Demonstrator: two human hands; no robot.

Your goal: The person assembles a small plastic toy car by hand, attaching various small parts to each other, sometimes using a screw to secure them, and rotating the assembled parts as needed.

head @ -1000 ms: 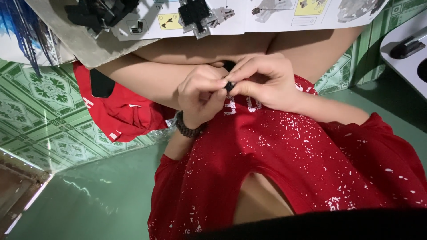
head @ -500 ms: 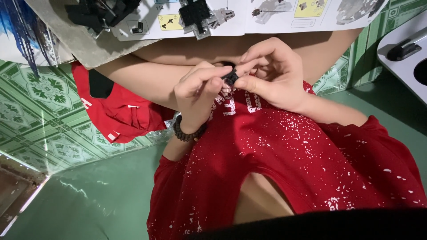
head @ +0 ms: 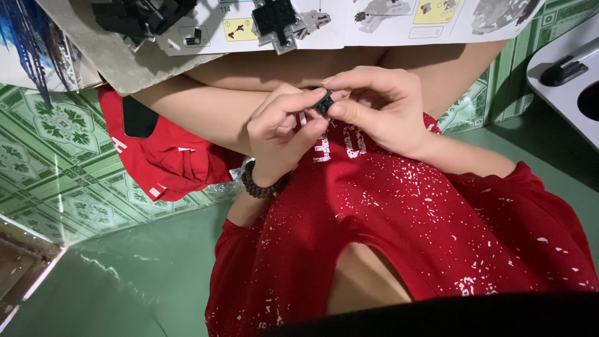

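Above the red shirt [head: 399,212], left hand [head: 284,128] and right hand [head: 380,109] meet, fingertips of both pinched together on a small black brick piece [head: 323,103]; instruction sheet [head: 374,22] lies far.

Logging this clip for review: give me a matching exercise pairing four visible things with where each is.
Things:
1. small black building piece
2. dark beaded bracelet
3. open printed instruction booklet
4. red cloth item with a black patch

Places:
A. lying on the green patterned floor
B. along the top of the frame
C. around the left hand's wrist
D. pinched between both hands' fingertips, right hand included

Pairs: 1-D, 2-C, 3-B, 4-A
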